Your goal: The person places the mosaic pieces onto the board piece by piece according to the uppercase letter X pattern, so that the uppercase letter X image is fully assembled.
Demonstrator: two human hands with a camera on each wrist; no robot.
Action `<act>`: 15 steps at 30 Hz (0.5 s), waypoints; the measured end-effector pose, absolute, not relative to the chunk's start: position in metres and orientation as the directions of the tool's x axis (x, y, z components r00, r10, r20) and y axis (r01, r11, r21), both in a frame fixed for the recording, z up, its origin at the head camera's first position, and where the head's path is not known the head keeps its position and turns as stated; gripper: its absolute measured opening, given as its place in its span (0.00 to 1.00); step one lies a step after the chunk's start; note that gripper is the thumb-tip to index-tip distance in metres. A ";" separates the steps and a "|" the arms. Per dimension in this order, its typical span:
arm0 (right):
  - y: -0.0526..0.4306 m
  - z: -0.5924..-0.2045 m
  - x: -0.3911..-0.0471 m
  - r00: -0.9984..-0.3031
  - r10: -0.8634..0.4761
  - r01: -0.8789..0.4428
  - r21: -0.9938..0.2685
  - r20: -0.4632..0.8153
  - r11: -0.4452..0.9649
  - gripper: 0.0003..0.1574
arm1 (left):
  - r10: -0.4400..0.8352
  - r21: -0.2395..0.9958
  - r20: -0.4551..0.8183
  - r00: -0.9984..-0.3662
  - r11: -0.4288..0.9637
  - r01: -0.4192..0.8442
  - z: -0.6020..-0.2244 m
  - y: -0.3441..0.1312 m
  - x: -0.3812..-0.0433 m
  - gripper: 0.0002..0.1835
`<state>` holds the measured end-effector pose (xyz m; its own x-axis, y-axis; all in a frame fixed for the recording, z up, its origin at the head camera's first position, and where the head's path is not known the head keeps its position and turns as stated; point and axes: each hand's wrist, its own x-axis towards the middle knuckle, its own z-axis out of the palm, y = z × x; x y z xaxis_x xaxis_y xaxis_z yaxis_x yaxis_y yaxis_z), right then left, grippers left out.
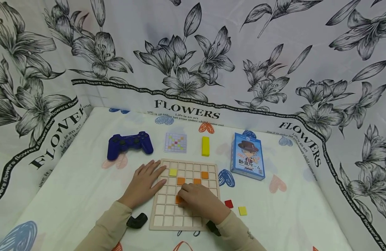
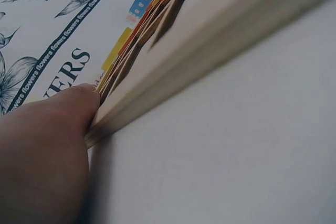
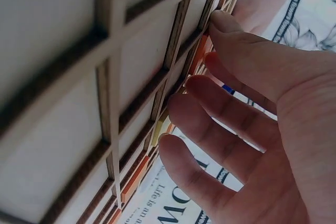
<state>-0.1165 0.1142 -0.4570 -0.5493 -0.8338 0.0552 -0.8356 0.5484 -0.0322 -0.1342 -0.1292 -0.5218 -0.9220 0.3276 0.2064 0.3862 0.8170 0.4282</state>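
A wooden grid board (image 1: 158, 226) lies in front of me, with a yellow tile (image 1: 173, 172) and several orange tiles in its squares. My left hand (image 1: 145, 184) rests along the board's left edge, fingers spread and fairly straight. Over the board's middle, my right hand (image 1: 200, 200) pinches an orange tile (image 1: 178, 199) at a left-centre square. The right wrist view shows the thumb and forefinger at that orange tile (image 3: 198, 55), the other fingers loosely bent. Whether the tile sits fully in its square is hard to tell.
A red tile (image 1: 229, 204) and a loose yellow tile (image 1: 242, 211) lie right of the board. Behind it are a blue game controller (image 1: 129, 144), a coloured pattern card (image 1: 175, 143), a yellow block (image 1: 205, 146) and a blue card-game box (image 1: 247, 157).
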 end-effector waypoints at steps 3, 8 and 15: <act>0.115 -0.458 -0.117 -0.554 -0.831 -0.832 -0.038 0.052 0.553 0.13 | 0.328 0.421 0.227 -0.917 0.816 0.396 -0.522 -0.129 -0.134 0.31; 0.117 -0.458 -0.116 -0.580 -0.815 -0.814 -0.065 0.017 0.578 0.15 | 0.324 0.421 0.255 -0.911 0.811 0.407 -0.520 -0.128 -0.133 0.30; 0.144 -0.442 -0.106 -0.668 -0.743 -0.744 -0.043 0.032 0.667 0.16 | 0.329 0.414 0.234 -0.915 0.818 0.400 -0.524 -0.129 -0.135 0.31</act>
